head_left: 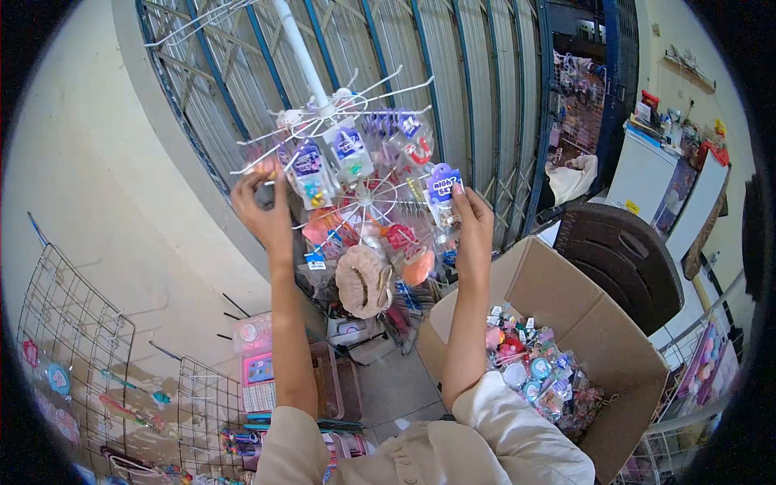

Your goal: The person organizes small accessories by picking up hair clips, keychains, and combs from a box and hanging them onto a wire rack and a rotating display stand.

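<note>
A white rotating display rack with wire hooks hangs full of small packaged items. My left hand is raised at the rack's left side, fingers closed around a wire hook near a purple-carded packet. My right hand is up at the rack's right side, pinching a clear packet with a purple "Night Set" card by its lower edge. Pink and orange packets and a beige scrunchie-like item hang lower on the rack between my arms.
An open cardboard box of several small packaged goods sits at my right. A dark plastic chair stands behind it. Wire grid panels with hung items lean at the left. A blue folding metal gate is behind the rack.
</note>
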Tool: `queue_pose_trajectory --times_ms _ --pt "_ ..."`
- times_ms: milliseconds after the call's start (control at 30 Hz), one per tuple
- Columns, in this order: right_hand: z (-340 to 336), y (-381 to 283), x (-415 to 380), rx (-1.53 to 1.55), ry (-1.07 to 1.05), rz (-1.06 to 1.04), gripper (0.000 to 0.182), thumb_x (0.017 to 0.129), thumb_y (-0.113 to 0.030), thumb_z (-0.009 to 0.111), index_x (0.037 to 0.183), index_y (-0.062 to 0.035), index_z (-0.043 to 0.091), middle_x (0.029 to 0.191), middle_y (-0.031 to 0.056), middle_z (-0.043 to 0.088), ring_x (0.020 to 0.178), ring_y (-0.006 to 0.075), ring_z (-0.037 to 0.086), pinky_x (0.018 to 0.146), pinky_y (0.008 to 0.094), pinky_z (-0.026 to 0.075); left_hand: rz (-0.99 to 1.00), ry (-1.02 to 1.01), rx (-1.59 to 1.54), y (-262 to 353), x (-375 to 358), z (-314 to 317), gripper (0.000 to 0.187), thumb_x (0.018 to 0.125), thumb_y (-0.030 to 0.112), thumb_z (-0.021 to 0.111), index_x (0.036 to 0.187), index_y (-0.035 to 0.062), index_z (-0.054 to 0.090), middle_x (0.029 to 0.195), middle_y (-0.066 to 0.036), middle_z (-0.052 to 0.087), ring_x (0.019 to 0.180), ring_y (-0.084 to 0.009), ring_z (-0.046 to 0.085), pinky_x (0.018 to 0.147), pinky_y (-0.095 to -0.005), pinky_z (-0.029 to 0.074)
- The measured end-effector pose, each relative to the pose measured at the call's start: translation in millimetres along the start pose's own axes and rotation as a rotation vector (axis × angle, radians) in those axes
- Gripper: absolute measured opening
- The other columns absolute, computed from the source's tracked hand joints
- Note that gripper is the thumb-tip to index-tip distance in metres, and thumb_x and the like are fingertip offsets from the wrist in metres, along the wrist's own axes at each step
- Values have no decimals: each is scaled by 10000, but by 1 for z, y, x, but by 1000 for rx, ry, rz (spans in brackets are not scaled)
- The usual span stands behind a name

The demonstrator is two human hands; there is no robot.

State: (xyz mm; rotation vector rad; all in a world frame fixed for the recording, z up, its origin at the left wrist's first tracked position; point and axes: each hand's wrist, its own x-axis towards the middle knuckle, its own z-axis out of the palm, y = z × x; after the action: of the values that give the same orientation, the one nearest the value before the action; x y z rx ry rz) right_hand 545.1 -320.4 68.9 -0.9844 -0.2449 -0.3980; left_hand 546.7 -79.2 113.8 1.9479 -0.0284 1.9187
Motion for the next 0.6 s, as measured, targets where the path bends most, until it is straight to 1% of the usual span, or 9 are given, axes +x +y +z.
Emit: queue_pose_trajectory --times_ms 33,100,133,200,300,333,433,533,600 --pt "1 1 0 1 -3 -32 233 781 -205 493 624 -33 484 572 -53 387 531 22 312 469 177 236 2 0 4 -13 2 -1 267 655 231 629 801 33 525 862 -101 485 838 -216 446 720 -296 364" --pt "1 5 0 8 -16 -31 228 780 -202 493 630 -31 489 575 -53 390 533 23 313 470 177 238 -242 74 294 -37 4 -2 285 694 272 584 825 29 512 860 -118 473 829 -233 442 734 -341 352" --pt "1 6 0 13 -27 -32 224 780 -199 494 635 -29 494 577 -53 392 535 23 315 471 178 240 -242 75 294 -45 8 -6 285 694 272 584 825 29 512 860 -118 473 829 -233 442 734 -341 352" --pt "4 3 -2 6 -21 -19 222 779 -198 494 639 -26 495 577 -51 393 536 25 314 473 179 242 -493 139 65 -48 14 -13 313 725 293 549 870 20 500 885 -113 477 819 -207 443 719 -329 358" --pt "4 7 0 -7 -19 -5 216 775 -199 501 665 -13 510 587 -45 407 543 29 325 480 181 253 -447 229 -247 -25 15 -20 335 738 281 540 917 5 477 879 -93 478 767 -175 443 679 -294 362" --pt "4 9 0 -13 -26 -4 214 771 -200 506 688 -4 523 596 -41 422 550 31 337 485 180 262 -450 229 -244 -14 15 -22 335 738 281 540 917 5 477 879 -93 478 767 -175 443 679 -294 362" --pt "12 9 -1 -10 -30 -26 220 759 -203 524 737 15 545 621 -29 461 573 34 368 506 178 287 -326 97 -227 14 13 -26 292 715 237 568 882 8 499 819 -65 479 717 -150 433 642 -264 357" --pt "16 5 5 -86 -63 -28 229 747 -203 540 767 25 557 637 -18 490 584 37 388 515 180 305 -35 -89 -160 32 13 -23 148 662 99 604 779 25 551 746 -36 511 684 -135 458 634 -243 365" --pt "26 4 10 -88 -97 -42 232 744 -206 544 754 25 557 633 -17 493 578 37 388 510 185 307 -79 -112 -236 30 12 -12 151 671 88 593 803 24 555 747 -42 529 683 -133 483 630 -240 378"
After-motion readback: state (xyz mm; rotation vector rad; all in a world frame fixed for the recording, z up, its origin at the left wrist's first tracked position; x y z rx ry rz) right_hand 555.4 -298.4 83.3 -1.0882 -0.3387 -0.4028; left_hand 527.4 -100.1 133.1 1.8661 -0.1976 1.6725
